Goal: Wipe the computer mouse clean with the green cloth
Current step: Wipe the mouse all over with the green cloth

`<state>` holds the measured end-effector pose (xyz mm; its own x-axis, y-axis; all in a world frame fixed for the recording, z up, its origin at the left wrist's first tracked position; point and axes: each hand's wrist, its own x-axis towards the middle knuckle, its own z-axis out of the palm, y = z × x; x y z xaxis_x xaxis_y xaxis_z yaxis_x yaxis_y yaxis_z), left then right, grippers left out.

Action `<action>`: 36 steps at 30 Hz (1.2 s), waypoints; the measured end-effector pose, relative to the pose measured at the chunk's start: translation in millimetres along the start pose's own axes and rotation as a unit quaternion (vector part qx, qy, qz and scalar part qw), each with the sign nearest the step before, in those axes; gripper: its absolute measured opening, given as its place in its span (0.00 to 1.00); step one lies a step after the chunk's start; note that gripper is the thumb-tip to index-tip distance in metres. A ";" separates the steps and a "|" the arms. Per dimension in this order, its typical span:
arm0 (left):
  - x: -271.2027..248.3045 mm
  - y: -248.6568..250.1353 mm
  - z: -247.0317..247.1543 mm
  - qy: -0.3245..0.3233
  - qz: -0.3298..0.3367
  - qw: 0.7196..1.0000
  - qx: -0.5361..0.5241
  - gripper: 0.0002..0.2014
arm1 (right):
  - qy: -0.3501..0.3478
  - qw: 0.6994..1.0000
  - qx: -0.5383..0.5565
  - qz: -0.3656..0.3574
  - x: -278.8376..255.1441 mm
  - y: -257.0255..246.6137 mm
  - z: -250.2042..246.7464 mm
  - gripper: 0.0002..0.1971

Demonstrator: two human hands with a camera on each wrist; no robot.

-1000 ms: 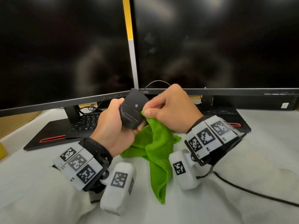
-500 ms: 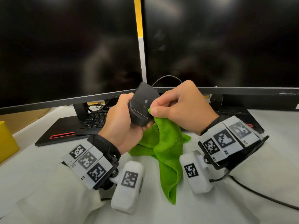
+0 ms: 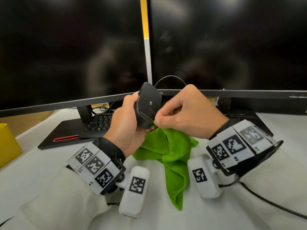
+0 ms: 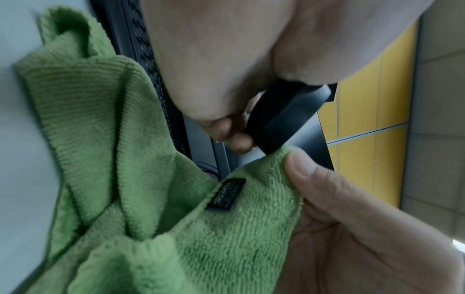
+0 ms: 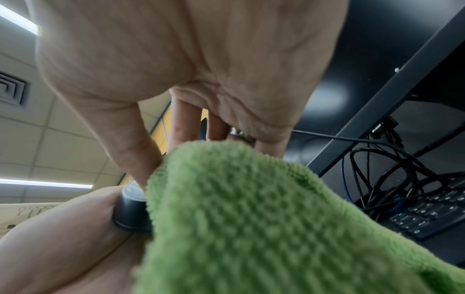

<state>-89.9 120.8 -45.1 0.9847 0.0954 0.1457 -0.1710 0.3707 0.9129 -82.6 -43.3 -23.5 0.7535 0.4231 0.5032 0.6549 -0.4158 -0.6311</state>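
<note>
While the left hand (image 3: 127,123) grasps the computer mouse (image 3: 147,105) clear of the bench (image 3: 41,163), underside turned outward for access, the right hand (image 3: 186,117) pinches a corner of the green cloth (image 3: 172,155) against its lower edge; the remainder of the cloth trails below.

1. On the lower bezel of the monitor (image 3: 232,93) at the right of the head view, the end of a brand name was shown beside the computer mouse (image 3: 147,105); only something like "sion" could be made out.
2. Black-and-white square code markers were carried on the wrist bands (image 3: 93,165) in the lower frame; the small characters beside them could not be read.
3. A black label (image 4: 227,194) was sewn on the green cloth (image 4: 100,119) at the centre of the left wrist view; its print was illegible.
4. Blurred print was seen on a cardboard box (image 5: 32,208) at the lower left of the right wrist view.
</note>
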 end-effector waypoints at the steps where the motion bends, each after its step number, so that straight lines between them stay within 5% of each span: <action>1: 0.2 -0.2 -0.1 0.002 0.002 1.000 0.001 0.15 | 0.002 1.000 -0.006 -0.003 -0.1 0.4 0.9 0.07; 12: -0.4 -3.8 2.6 0.019 0.038 0.999 0.027 0.19 | 0.022 0.999 -0.027 -0.007 0.3 1.6 8.3 0.07; 24: 0.1 -13.0 5.3 0.050 0.039 0.998 0.021 0.18 | 0.042 0.995 0.064 -0.063 -0.5 -4.7 11.0 0.06; 36: 2.1 -12.5 3.1 0.045 0.068 0.996 0.028 0.18 | 0.015 1.000 0.012 -0.018 0.1 6.4 10.6 0.06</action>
<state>-85.6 113.6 -55.0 0.9454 0.2249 0.2360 -0.2971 0.2967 0.9076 -79.0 -37.4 -33.8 0.7311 0.4122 0.5437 0.6804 -0.3811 -0.6259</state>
